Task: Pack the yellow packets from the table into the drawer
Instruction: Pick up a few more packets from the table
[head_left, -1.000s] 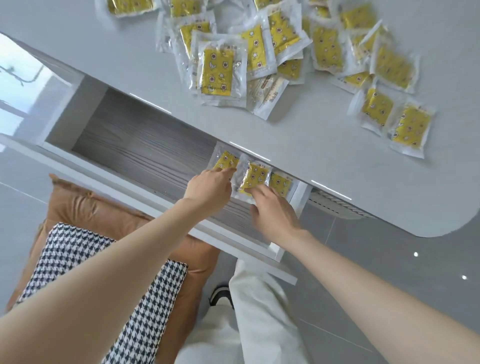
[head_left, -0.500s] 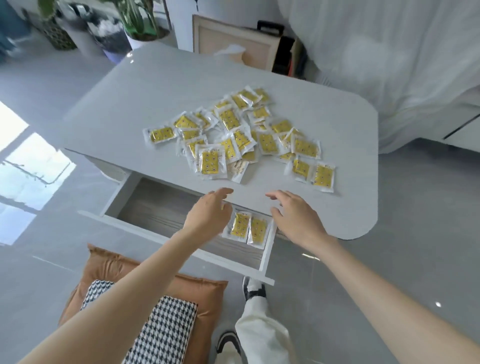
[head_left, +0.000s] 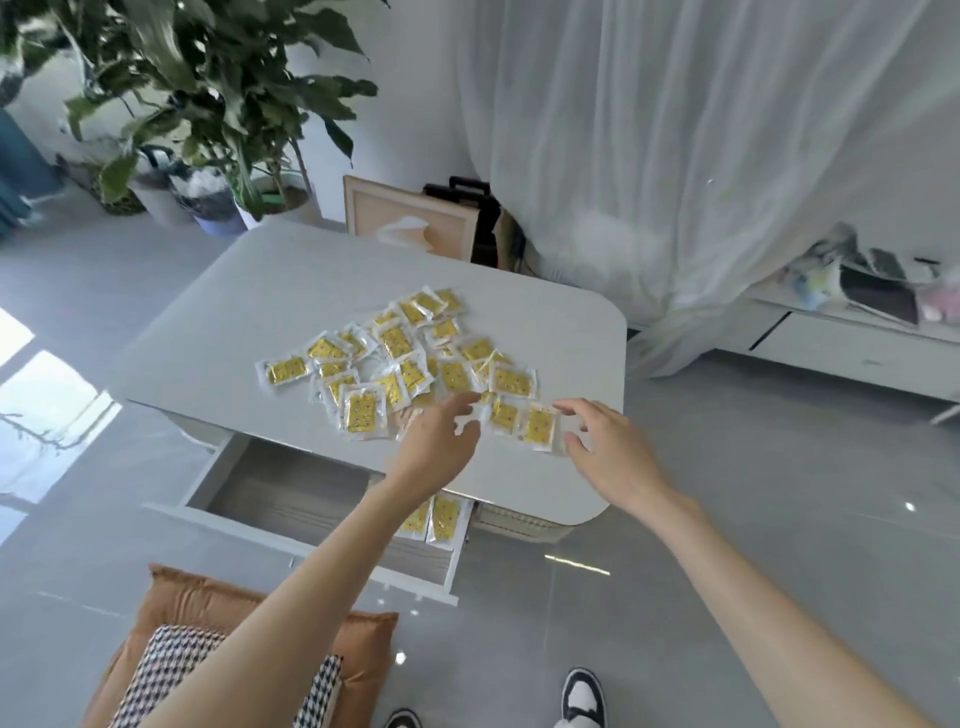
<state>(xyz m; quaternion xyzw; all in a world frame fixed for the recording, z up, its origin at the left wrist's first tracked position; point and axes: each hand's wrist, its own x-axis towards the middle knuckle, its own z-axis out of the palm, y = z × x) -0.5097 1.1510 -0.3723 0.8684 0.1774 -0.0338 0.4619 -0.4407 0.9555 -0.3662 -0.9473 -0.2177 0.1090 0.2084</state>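
Nearest, a black-and-white shoe (head_left: 582, 696) stands on the grey floor, and to the left lies an orange cushion (head_left: 249, 613) with a houndstooth cushion (head_left: 171, 670) on top of it. Beyond them the drawer (head_left: 291, 493) is pulled out from under the bench (head_left: 260, 322). A few yellow packets in the drawer (head_left: 444, 517) lie at its right end, partly hidden by the left forearm. Above the near edge of the bench, the left hand (head_left: 436, 441) hovers with its fingers loosely extended and holding nothing, the tips at the near side of the pile of yellow packets (head_left: 395, 358). The right hand (head_left: 608, 447) is spread wide, finger and thumb just beside the rightmost near packet (head_left: 537, 426); whether they touch it cannot be told. The pile spreads across the middle of the bench. Farther off are a leafy plant (head_left: 208, 78) on the left and a white curtain (head_left: 675, 156) on the right.
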